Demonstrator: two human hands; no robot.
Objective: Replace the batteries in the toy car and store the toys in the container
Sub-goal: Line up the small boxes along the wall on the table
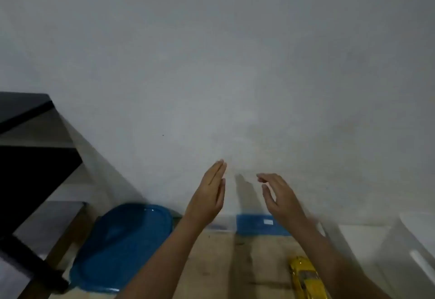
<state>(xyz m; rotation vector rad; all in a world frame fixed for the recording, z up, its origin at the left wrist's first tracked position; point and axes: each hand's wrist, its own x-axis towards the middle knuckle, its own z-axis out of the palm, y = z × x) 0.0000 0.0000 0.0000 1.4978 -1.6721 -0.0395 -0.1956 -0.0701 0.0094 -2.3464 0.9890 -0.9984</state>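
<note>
Left hand [208,198] and right hand [280,198] raised, empty, fingers loose — yellow toy car [304,278] below right forearm, long axis running away from the viewer; nose direction unclear.

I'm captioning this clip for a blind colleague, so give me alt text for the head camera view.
Two bare hands, left hand and right hand, are raised open and empty before a plain grey wall. Below them, a yellow toy car sits on a wooden surface, with a blue oval plastic lid to the left.
</note>
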